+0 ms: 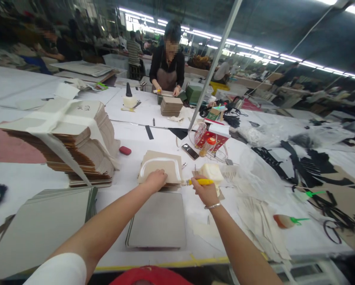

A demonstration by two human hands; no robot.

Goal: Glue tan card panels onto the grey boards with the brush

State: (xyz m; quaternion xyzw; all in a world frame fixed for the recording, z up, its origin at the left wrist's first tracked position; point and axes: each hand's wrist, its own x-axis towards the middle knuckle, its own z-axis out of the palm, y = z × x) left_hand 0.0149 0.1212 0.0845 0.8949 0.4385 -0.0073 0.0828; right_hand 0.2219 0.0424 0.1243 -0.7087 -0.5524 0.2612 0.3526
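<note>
My left hand point(155, 179) rests with curled fingers on the near edge of a tan cardboard piece point(161, 168) that tops a small stack and carries a white band of glue along its border. My right hand point(205, 191) is closed around a yellow-handled brush point(199, 182); the brush tip touches the right edge of that cardboard. A white glue tub point(212, 172) sits just behind my right hand. A flat stack of grey boards point(158, 219) lies in front of me between my arms.
A tall bundle of strapped cardboard point(76, 138) stands at left, with grey sheets point(43, 225) near the edge. A phone point(190, 151), red box point(214, 139), plastic sheets and black cut pieces point(299, 166) lie right. A person point(167, 63) works across the table beside a cardboard stack point(171, 106).
</note>
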